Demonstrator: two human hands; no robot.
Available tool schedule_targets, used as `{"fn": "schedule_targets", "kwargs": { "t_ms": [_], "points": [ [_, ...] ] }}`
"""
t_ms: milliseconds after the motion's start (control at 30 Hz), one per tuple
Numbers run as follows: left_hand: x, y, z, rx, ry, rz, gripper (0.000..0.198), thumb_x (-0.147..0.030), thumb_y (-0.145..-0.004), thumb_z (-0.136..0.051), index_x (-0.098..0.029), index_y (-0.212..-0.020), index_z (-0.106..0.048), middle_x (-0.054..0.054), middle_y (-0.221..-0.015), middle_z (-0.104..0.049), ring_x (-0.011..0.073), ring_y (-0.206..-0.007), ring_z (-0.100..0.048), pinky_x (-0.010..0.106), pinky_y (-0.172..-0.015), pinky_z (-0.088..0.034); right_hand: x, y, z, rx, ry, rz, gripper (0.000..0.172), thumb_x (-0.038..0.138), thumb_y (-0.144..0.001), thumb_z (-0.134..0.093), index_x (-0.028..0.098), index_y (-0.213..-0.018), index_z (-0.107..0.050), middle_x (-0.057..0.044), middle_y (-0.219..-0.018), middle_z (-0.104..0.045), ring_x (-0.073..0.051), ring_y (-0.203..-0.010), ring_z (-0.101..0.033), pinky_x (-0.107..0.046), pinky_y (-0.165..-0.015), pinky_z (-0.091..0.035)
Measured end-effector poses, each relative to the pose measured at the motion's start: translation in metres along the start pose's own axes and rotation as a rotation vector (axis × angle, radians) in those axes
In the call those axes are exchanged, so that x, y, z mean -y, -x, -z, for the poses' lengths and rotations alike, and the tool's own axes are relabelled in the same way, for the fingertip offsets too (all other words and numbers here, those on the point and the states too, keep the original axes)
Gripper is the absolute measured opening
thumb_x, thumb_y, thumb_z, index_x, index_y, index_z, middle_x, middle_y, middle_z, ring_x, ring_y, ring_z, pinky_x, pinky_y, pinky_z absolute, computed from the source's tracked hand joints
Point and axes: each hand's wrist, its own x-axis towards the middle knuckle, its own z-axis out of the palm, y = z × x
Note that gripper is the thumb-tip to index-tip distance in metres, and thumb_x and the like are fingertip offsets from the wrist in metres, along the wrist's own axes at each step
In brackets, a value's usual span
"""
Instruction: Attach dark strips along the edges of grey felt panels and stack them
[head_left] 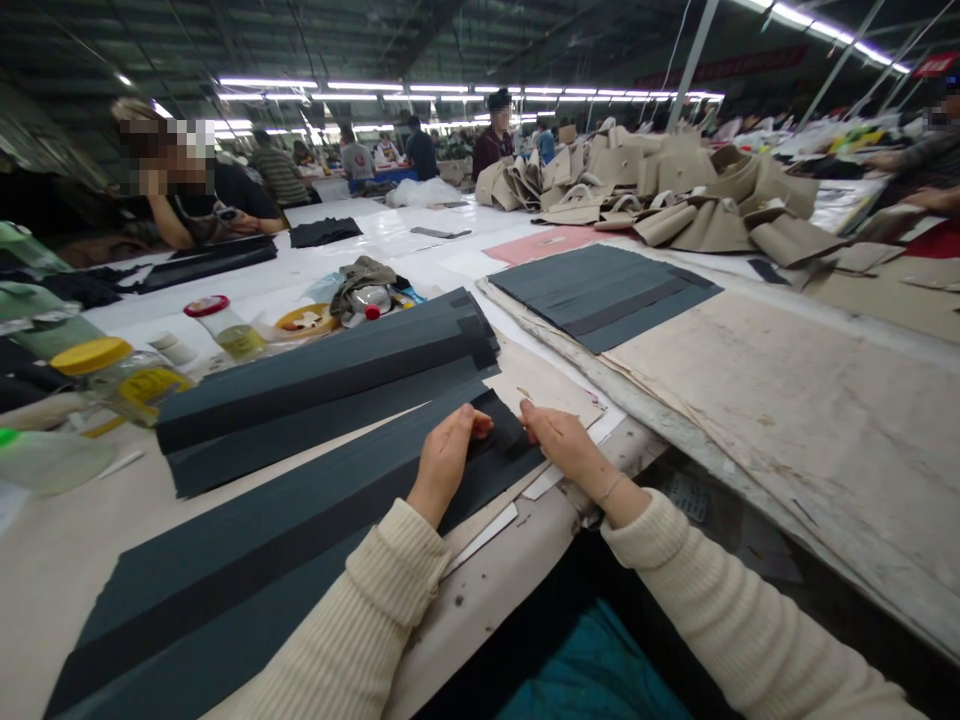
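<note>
Long dark grey strips of material [247, 560] lie in a stack along the near edge of the worktable [67, 560]. My left hand [448, 458] rests on the far end of the top strip, fingers curled and pinching its edge. My right hand [559, 445] holds the same end from the right side, fingers bent onto the material. Both cream knit sleeves reach in from below. A second stack of dark strips [322, 385] lies just beyond, fanned out.
A third pile of dark strips [604, 292] sits on the stained board to the right. Glue jars [124, 375], a bottle [225, 325] and a rag [364, 280] crowd the left. Tan folded pieces [675, 195] are heaped behind. Other people work at far tables.
</note>
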Motion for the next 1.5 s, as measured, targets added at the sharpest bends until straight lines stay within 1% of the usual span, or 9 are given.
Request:
{"fn": "schedule_targets", "kwargs": {
  "t_ms": [100, 167, 233, 300, 467, 700, 867, 1100, 1500],
  "points": [
    [0.001, -0.001, -0.001, -0.03, -0.096, -0.035, 0.028, -0.04, -0.081, -0.046, -0.016, -0.079, -0.06, 0.003, -0.077, -0.064, 0.0159, -0.074, -0.059, 0.027, -0.07, -0.046, -0.001, -0.001, -0.001, 0.048, 0.034, 0.034, 0.047, 0.049, -0.086, -0.035, 0.017, -0.057, -0.053, 0.001, -0.057, -0.052, -0.01, -0.057, -0.048, -0.021, -0.055, -0.031],
    [0.002, -0.002, 0.0, -0.115, -0.21, -0.078, 0.019, -0.033, -0.08, -0.048, -0.017, -0.086, -0.059, 0.003, -0.084, -0.064, 0.0165, -0.08, -0.059, 0.028, -0.074, -0.046, -0.001, 0.0, -0.002, 0.046, 0.038, 0.054, 0.035, 0.042, -0.084, -0.042, 0.017, -0.064, -0.057, 0.002, -0.062, -0.055, -0.01, -0.061, -0.049, -0.02, -0.057, -0.032],
    [0.003, -0.004, 0.002, -0.21, -0.315, -0.109, 0.019, -0.026, -0.08, -0.048, -0.018, -0.094, -0.057, 0.005, -0.094, -0.063, 0.0173, -0.088, -0.058, 0.031, -0.08, -0.045, -0.001, 0.001, -0.002, 0.022, 0.04, 0.054, 0.028, 0.037, -0.083, -0.044, 0.017, -0.069, -0.059, 0.002, -0.065, -0.057, -0.01, -0.063, -0.05, -0.02, -0.058, -0.032],
    [0.005, -0.005, 0.004, -0.25, -0.399, -0.132, 0.023, -0.021, -0.079, -0.047, -0.018, -0.1, -0.055, 0.006, -0.102, -0.061, 0.0181, -0.097, -0.055, 0.033, -0.087, -0.042, 0.001, 0.002, -0.002, 0.015, 0.052, 0.047, 0.028, 0.037, -0.083, -0.044, 0.017, -0.069, -0.059, 0.001, -0.066, -0.057, -0.01, -0.063, -0.05, -0.02, -0.058, -0.032],
    [0.009, -0.005, 0.003, -0.146, -0.564, -0.146, 0.026, -0.019, -0.079, -0.046, -0.02, -0.103, -0.055, 0.007, -0.117, -0.056, 0.0195, -0.114, -0.047, 0.039, -0.098, -0.034, 0.005, -0.002, 0.001, 0.058, 0.141, -0.055, 0.033, 0.041, -0.083, -0.043, 0.018, -0.065, -0.058, 0.001, -0.06, -0.057, -0.01, -0.058, -0.049, -0.021, -0.053, -0.029],
    [0.003, -0.001, -0.002, -0.045, -0.788, -0.072, 0.027, -0.022, -0.082, -0.043, -0.028, -0.104, -0.058, 0.002, -0.116, -0.059, 0.0205, -0.112, -0.047, 0.051, -0.102, -0.022, 0.005, -0.015, 0.006, 0.193, 0.289, -0.145, 0.035, 0.044, -0.081, -0.045, 0.018, -0.064, -0.06, 0.0, -0.058, -0.057, -0.011, -0.056, -0.048, -0.022, -0.05, -0.026],
    [0.006, -0.003, -0.001, -0.021, -0.843, -0.113, 0.03, -0.022, -0.083, -0.041, -0.024, -0.108, -0.059, 0.005, -0.115, -0.059, 0.0214, -0.108, -0.049, 0.046, -0.1, -0.027, 0.006, -0.017, 0.009, 0.241, 0.329, -0.124, 0.036, 0.044, -0.082, -0.043, 0.018, -0.063, -0.058, -0.002, -0.059, -0.058, -0.011, -0.056, -0.049, -0.023, -0.051, -0.026],
    [0.009, -0.003, 0.0, -0.046, -0.833, -0.136, 0.031, -0.02, -0.084, -0.039, -0.023, -0.106, -0.06, 0.005, -0.114, -0.06, 0.022, -0.105, -0.051, 0.045, -0.097, -0.031, 0.01, -0.014, 0.009, 0.205, 0.365, -0.135, 0.035, 0.043, -0.081, -0.045, 0.018, -0.062, -0.059, -0.003, -0.061, -0.06, -0.014, -0.058, -0.052, -0.024, -0.051, -0.028],
    [0.006, -0.003, -0.002, -0.012, -0.86, -0.154, 0.03, -0.023, -0.085, -0.039, -0.02, -0.108, -0.059, 0.006, -0.114, -0.059, 0.0221, -0.105, -0.05, 0.042, -0.096, -0.033, 0.013, -0.014, 0.007, 0.207, 0.437, -0.131, 0.033, 0.04, -0.082, -0.043, 0.019, -0.063, -0.06, -0.005, -0.066, -0.063, -0.015, -0.063, -0.054, -0.024, -0.054, -0.029]
  ]
}}
